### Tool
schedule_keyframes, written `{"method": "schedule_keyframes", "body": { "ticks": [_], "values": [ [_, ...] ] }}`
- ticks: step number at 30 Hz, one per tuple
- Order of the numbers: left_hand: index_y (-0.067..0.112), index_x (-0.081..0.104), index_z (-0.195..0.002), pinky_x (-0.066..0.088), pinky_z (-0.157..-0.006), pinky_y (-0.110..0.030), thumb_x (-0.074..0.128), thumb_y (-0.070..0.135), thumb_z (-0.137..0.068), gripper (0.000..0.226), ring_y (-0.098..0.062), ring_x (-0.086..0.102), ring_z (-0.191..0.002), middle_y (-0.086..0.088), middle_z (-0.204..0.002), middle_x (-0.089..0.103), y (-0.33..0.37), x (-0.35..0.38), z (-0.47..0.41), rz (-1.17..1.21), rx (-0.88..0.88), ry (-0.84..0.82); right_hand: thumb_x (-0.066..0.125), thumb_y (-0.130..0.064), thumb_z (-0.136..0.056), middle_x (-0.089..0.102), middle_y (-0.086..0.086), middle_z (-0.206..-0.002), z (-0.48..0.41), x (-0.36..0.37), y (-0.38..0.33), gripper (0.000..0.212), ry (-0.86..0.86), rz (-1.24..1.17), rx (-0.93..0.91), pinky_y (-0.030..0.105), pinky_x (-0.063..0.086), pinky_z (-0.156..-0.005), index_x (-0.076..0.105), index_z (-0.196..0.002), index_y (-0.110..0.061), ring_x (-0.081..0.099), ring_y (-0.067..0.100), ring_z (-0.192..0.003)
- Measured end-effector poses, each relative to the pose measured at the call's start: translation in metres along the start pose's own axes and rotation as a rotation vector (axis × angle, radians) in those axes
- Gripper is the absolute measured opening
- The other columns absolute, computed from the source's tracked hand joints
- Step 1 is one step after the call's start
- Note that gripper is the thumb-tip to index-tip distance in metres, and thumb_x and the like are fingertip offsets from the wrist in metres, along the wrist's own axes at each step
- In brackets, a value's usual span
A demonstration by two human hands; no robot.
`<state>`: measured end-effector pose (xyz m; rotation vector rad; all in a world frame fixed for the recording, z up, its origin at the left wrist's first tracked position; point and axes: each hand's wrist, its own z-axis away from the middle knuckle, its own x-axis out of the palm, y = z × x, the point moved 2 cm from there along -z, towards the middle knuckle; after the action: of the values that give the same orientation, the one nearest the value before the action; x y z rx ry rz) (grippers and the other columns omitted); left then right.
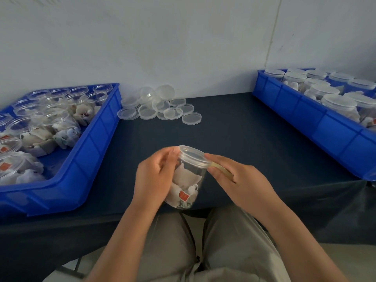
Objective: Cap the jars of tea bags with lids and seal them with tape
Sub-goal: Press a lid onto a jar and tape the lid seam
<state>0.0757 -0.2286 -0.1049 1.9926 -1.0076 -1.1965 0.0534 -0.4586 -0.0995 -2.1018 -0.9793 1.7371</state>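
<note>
Jar of tea bags near middle, over table edge, tipped, lid on top. Left hand wraps round jar side. Right hand pinches yellowish tape, fingertips touching lid rim. Loose lids far middle. 2 blue bins: left bin with open jars, right bin with capped jars.

At 6 o'clock a clear plastic jar of white tea bags, one red-tagged, is held tilted, its translucent lid on and leaning toward 12 o'clock. A yellowish tape strip runs from the lid's rim toward 4 o'clock.
</note>
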Motion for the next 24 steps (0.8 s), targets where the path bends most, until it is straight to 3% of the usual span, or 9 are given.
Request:
{"method": "schedule_keyframes", "body": {
  "ticks": [2, 5, 7, 9, 12, 14, 17, 20, 24],
  "values": [
    [0.053, 0.062, -0.093, 0.053, -0.06, -0.019, 0.032, 0.074, -0.103, 0.037, 0.006, 0.069, -0.087, 0.03, -0.096, 0.07, 0.012, 0.005, 0.012, -0.09, 0.017, -0.022, 0.034, -0.073, -0.102, 0.066, -0.036, -0.128, 0.003, 0.002, -0.004, 0.05, 0.018, 0.026, 0.02, 0.023, 0.056, -0.088, 0.041, -0.15, -0.062, 0.064, -0.003, -0.111],
    [0.062, 0.05, -0.105, 0.047, -0.072, -0.018, 0.05, 0.085, -0.085, 0.031, 0.012, 0.062, -0.1, 0.036, -0.111, 0.063, 0.023, 0.019, 0.023, -0.057, -0.058, -0.035, 0.029, -0.075, -0.099, 0.071, -0.029, -0.107, 0.009, 0.007, -0.013, 0.058, 0.069, 0.098, 0.005, 0.011, 0.044, -0.066, 0.044, -0.151, -0.057, 0.065, -0.003, -0.088],
    [0.062, 0.043, -0.115, 0.048, -0.076, -0.016, 0.061, 0.091, -0.072, 0.055, 0.013, 0.06, -0.104, 0.039, -0.114, 0.059, 0.023, 0.021, 0.025, -0.078, -0.059, 0.015, 0.03, -0.069, -0.102, 0.064, -0.029, -0.083, 0.01, 0.009, -0.019, 0.056, 0.064, 0.111, -0.008, 0.013, 0.037, -0.054, 0.044, -0.153, -0.053, 0.061, -0.005, -0.072],
    [0.056, 0.046, -0.121, 0.052, -0.076, -0.019, 0.062, 0.092, -0.07, 0.064, 0.012, 0.062, -0.101, 0.038, -0.113, 0.061, 0.019, 0.02, 0.023, -0.072, -0.064, 0.032, 0.034, -0.067, -0.104, 0.055, -0.028, -0.071, 0.008, 0.008, -0.016, 0.054, 0.016, 0.102, -0.002, 0.015, 0.037, -0.053, 0.039, -0.155, -0.052, 0.06, -0.006, -0.07],
    [0.056, 0.052, -0.115, 0.055, -0.073, -0.021, 0.061, 0.09, -0.072, 0.055, 0.013, 0.064, -0.098, 0.04, -0.112, 0.062, 0.011, 0.017, 0.012, -0.035, -0.117, -0.002, 0.043, -0.073, -0.099, 0.056, -0.021, -0.076, 0.004, 0.006, -0.008, 0.067, -0.14, 0.051, 0.01, 0.019, 0.039, -0.06, 0.016, -0.159, -0.06, 0.06, 0.001, -0.07],
    [0.055, 0.055, -0.108, 0.052, -0.066, -0.013, 0.061, 0.087, -0.074, 0.047, 0.015, 0.065, -0.095, 0.041, -0.109, 0.063, 0.005, 0.013, 0.002, 0.008, -0.152, -0.044, 0.042, -0.079, -0.096, 0.06, -0.013, -0.076, 0.004, 0.003, -0.005, 0.071, -0.209, -0.039, 0.038, 0.021, 0.041, -0.061, 0.01, -0.157, -0.063, 0.062, 0.006, -0.067],
    [0.048, 0.061, -0.107, 0.047, -0.066, -0.003, 0.059, 0.083, -0.078, 0.045, 0.013, 0.066, -0.093, 0.037, -0.105, 0.068, 0.001, 0.007, -0.008, 0.057, -0.15, -0.096, 0.034, -0.079, -0.098, 0.061, -0.003, -0.071, 0.002, 0.0, -0.001, 0.063, -0.211, -0.134, -0.001, 0.028, 0.04, -0.055, 0.019, -0.156, -0.061, 0.055, 0.008, -0.058],
    [0.05, 0.064, -0.101, 0.046, -0.067, -0.002, 0.054, 0.082, -0.082, 0.039, 0.011, 0.067, -0.094, 0.033, -0.103, 0.07, -0.001, 0.006, -0.015, 0.079, -0.134, -0.161, 0.03, -0.078, -0.101, 0.055, -0.002, -0.066, -0.001, -0.004, 0.008, 0.055, -0.197, -0.147, -0.026, 0.026, 0.038, -0.051, 0.024, -0.154, -0.063, 0.049, 0.007, -0.055],
    [0.063, 0.065, -0.104, 0.053, -0.078, -0.01, 0.049, 0.079, -0.089, 0.027, 0.002, 0.069, -0.101, 0.024, -0.108, 0.073, -0.006, 0.005, -0.02, 0.147, -0.098, -0.35, 0.028, -0.077, -0.098, 0.068, -0.007, -0.081, -0.007, -0.003, 0.024, 0.054, -0.231, -0.064, 0.061, 0.03, 0.053, -0.06, 0.025, -0.15, -0.064, 0.064, 0.007, -0.073]
  ]
}}
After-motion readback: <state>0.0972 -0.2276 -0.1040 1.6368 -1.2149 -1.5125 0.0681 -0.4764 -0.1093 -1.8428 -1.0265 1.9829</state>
